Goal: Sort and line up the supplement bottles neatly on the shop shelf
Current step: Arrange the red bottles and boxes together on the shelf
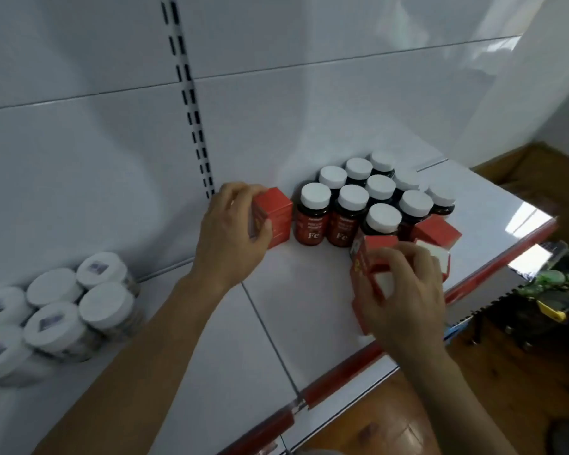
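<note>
Left arm: my bare left forearm (pixel 165 326) runs in from the lower left, stretched up and forward, wrist straight.
Left hand: my left hand (pixel 230 234) shows its back to me, fingers (pixel 239 192) curled over the top of the far red box (pixel 276 213), thumb pressed on its near face.
Right arm: my bare right forearm (pixel 450 392) comes up from the lower right.
Right hand: my right hand (pixel 408 300) sits knuckles up, fingers (pixel 411 254) curled round the near red box (pixel 370 257), gripping it.

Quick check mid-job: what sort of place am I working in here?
Most likely a shop aisle: a white display shelf with a red price-strip edge, a slotted upright behind it, and identical white-capped supplement bottles stocked in rows beside red boxes.
</note>
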Available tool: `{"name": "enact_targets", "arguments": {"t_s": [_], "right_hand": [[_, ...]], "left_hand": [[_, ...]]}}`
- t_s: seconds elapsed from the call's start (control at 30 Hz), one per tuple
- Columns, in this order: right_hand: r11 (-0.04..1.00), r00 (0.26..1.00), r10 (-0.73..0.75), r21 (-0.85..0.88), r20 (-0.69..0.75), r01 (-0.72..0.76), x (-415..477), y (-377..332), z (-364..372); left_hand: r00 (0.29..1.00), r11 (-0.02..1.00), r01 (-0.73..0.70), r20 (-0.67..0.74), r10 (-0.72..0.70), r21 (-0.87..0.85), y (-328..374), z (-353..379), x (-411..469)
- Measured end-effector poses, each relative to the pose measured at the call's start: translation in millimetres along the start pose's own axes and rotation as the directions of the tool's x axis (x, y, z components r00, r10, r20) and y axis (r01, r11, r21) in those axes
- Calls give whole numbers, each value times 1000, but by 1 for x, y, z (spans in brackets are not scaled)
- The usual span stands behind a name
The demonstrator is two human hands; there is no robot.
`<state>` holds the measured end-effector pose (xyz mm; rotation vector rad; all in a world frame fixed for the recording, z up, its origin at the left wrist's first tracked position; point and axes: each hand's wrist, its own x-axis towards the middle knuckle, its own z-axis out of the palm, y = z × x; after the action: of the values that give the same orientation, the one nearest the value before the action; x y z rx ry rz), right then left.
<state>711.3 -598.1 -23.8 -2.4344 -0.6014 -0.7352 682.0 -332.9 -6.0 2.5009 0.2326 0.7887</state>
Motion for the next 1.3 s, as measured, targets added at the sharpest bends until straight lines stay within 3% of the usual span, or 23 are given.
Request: {"name": "enact_targets", "arguments": {"t_s": [0.13, 0.4, 0.57, 0.73, 0.83, 0.9, 0.93, 1.03, 1.07, 1.1, 1.2, 1.3], "right_hand": [[979, 997, -63, 190, -40, 70, -4, 9, 1], [869, 961, -266, 451, 73, 206, 16, -9, 7], [811, 974, -187, 579, 125, 82, 38, -30, 17], [787, 935, -233, 616, 268, 19, 48, -54, 41], [825, 850, -248, 561, 465, -66, 47, -65, 60], [882, 797, -281, 471, 534, -5, 45, -66, 62], [909, 745, -324, 409, 583, 75, 44, -65, 57], [890, 440, -429, 286, 789, 355, 44, -65, 41], [857, 379, -450, 272, 809, 437, 43, -69, 41], [831, 365, -472, 266, 803, 488, 41, -73, 44], [830, 509, -552, 374, 661, 414, 35, -81, 57], [744, 634, -478, 664, 607, -75, 35, -91, 61]], "left_hand": [[985, 977, 173, 2, -174, 128, 13, 32, 25], [986, 956, 166, -25, -165, 243, 12, 41, 18], [959, 952, 282, -69, -276, 121, 18, 1, -9], [877, 889, 459, -168, -451, 9, 21, -52, -64], [844, 861, 509, -185, -503, -20, 13, -73, -85], [852, 867, 492, -159, -498, -80, 11, -85, -95], [860, 869, 477, -134, -493, -134, 10, -89, -99], [868, 852, 441, -108, -485, -283, 9, -95, -110], [863, 845, 437, -122, -491, -310, 8, -95, -114], [855, 839, 437, -140, -500, -325, 8, -95, -118], [854, 858, 426, -184, -486, -287, 7, -100, -126], [874, 871, 433, -126, -469, -231, -3, -115, -137]]}}
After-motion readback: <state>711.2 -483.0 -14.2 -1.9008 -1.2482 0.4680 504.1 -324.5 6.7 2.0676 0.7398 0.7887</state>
